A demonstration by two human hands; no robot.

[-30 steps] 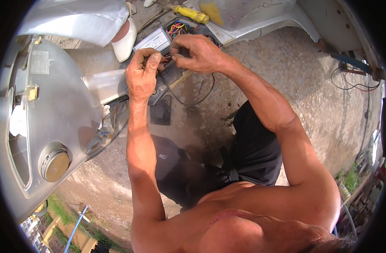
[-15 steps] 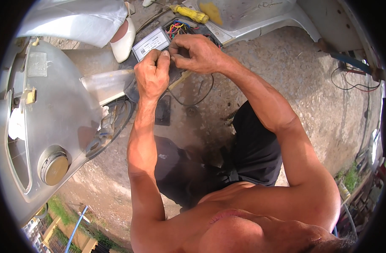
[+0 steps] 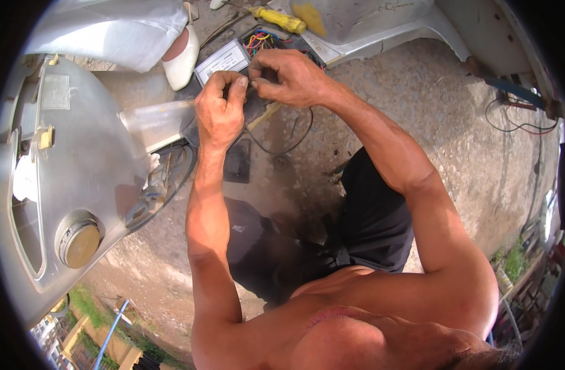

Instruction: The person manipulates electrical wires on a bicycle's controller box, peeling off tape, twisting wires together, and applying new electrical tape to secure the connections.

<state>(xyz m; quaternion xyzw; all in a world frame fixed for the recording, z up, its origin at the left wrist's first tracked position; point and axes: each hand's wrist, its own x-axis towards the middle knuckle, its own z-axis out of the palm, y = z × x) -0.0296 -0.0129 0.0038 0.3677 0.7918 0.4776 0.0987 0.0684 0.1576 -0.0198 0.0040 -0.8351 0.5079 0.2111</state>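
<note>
My left hand (image 3: 220, 108) is closed, thumb and forefinger pinched near the lower edge of a silver control box (image 3: 224, 61) with a white label. Close beside it, my right hand (image 3: 287, 78) is closed as well, its thumb and fingertips meeting opposite the left ones. Whatever lies between the fingertips is too small or hidden to name. Just beyond my right hand, a bundle of coloured wires (image 3: 262, 42) spills from the compartment around the box. A thin black cable (image 3: 298, 143) loops onto the ground below my hands.
A yellow-handled screwdriver (image 3: 282, 20) rests past the wires. Another person's white shoe (image 3: 182, 69) stands left of the box. A large grey scooter body panel (image 3: 103, 154) with a round cap fills the left side. A flat black cover (image 3: 237, 161) lies on the rough ground.
My left hand has shifted very slightly left, its thumb a little farther from the right fingertips. My right hand has barely moved.
</note>
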